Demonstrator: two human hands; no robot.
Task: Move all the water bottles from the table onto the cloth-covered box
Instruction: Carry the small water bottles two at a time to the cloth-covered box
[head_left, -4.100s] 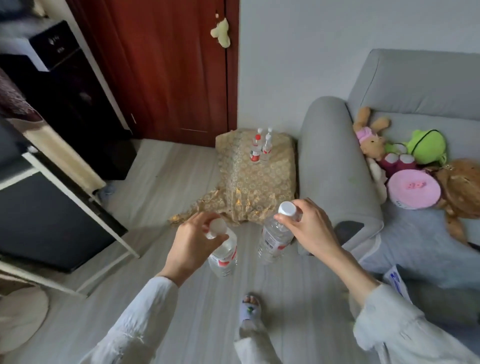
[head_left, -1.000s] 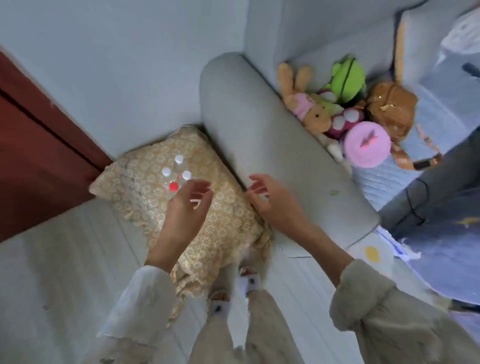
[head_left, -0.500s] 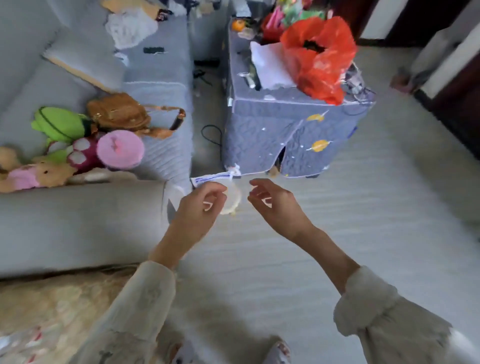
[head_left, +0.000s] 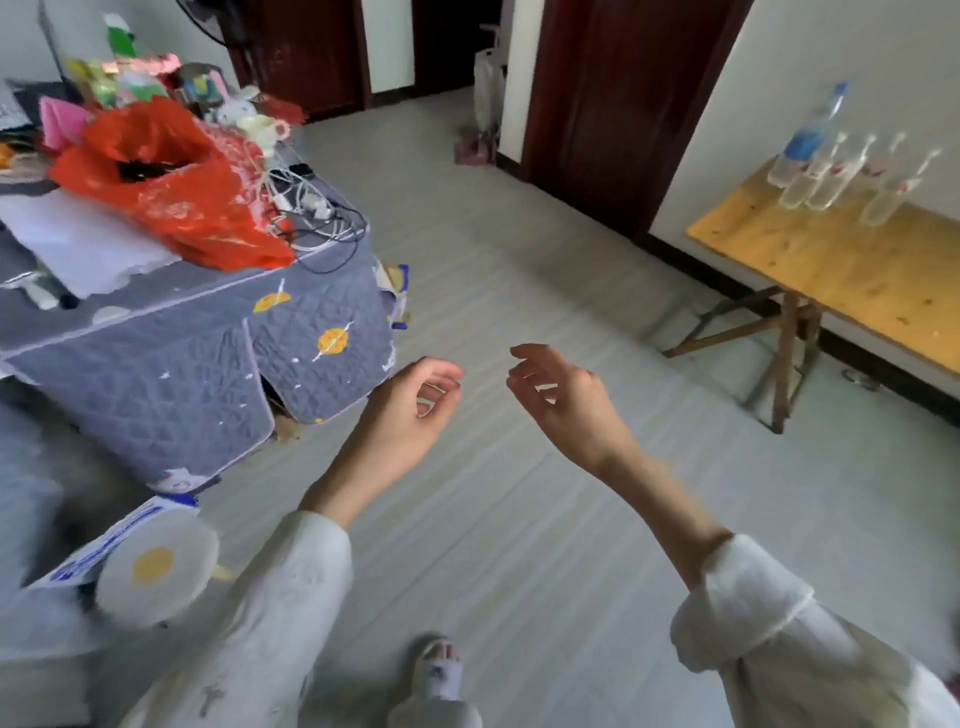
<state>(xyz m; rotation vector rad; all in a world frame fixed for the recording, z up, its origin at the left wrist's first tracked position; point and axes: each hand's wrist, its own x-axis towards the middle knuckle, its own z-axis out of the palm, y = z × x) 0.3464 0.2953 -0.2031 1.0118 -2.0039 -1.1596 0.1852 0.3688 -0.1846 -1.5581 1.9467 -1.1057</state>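
Several clear water bottles (head_left: 831, 174) stand in a blurred cluster at the far end of a wooden folding table (head_left: 841, 265) against the right wall; one taller bottle has a blue label (head_left: 805, 143). My left hand (head_left: 415, 410) and my right hand (head_left: 561, 400) hover empty over the floor in the middle of the room, fingers loosely curled and apart. Both are well short of the table. The cloth-covered box is out of view.
A low table under a quilted grey-blue cover (head_left: 171, 353) stands at left, piled with a red plastic bag (head_left: 166, 187), cables and clutter. A white round cushion (head_left: 156, 571) lies at lower left. Dark red doors (head_left: 613, 104) stand behind. Grey floor stretches toward the wooden table.
Both hands let go of the bottles at the cloth-covered box. The view has swung away from the box and sofa, across the covered table, toward the wooden table with bottles.
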